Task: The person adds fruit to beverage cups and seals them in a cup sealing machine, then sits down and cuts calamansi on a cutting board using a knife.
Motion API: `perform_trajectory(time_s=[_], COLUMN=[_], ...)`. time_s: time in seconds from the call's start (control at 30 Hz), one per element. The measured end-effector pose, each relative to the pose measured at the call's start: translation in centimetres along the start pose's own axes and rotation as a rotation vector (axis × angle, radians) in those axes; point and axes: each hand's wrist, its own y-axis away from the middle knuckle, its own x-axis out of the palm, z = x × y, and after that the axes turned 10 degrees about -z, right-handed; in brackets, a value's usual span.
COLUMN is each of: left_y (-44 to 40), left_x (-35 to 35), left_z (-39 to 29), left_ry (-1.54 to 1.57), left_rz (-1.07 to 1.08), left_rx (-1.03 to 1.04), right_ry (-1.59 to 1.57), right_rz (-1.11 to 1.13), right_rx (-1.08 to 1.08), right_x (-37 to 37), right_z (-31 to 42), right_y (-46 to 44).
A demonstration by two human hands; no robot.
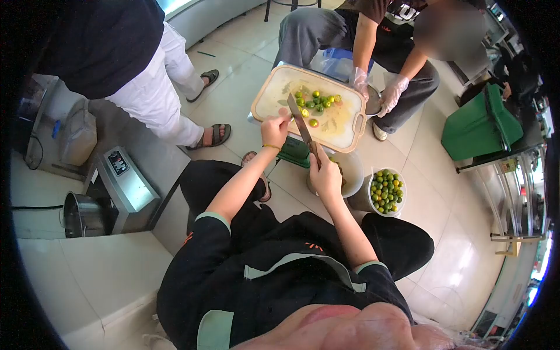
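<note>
My right hand (325, 172) is wrapped round the handle of a knife (300, 122), whose blade points up and left over the cutting board (271, 93). At the board's lower left edge, my left hand (276, 129) has its fingers pressed together near the blade; whatever they hold, if anything, is too small to make out. Several green citrus fruits (319, 107), some cut open, lie in the middle of the board. Below the board stands a pale bucket (352, 175), partly hidden by my right hand. Beside it is a bucket of whole green and yellow fruits (387, 191).
Opposite me sits a person with gloved hands (393, 93) holding a round metal item (374, 102) by the board. Another person in white trousers (146, 87) stands at the left. A green bin (481, 125) is at right, a metal pot (81, 214) at left.
</note>
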Motion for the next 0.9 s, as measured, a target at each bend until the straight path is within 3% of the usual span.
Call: perform_trajectory(time_s=[0.53,0.73,0.9], left_y=[0.5,0.4,0.7], left_x=[1.6,1.9,2.3], left_z=[0.9,1.2,1.6], left_ry=[0.062,0.029,0.033], left_rz=[-0.083,-0.105,-0.114], left_rx=[0.069,0.135,0.058], right_ry=[0.135,-0.011,0.135], right_rz=[0.011,-0.115,0.005], right_rx=[0.027,-0.141,-0.009], right_x=[1.8,4.0,0.6], right_z=[1.2,-0.9,-0.1], right_y=[-0.7,-1.8,2.7])
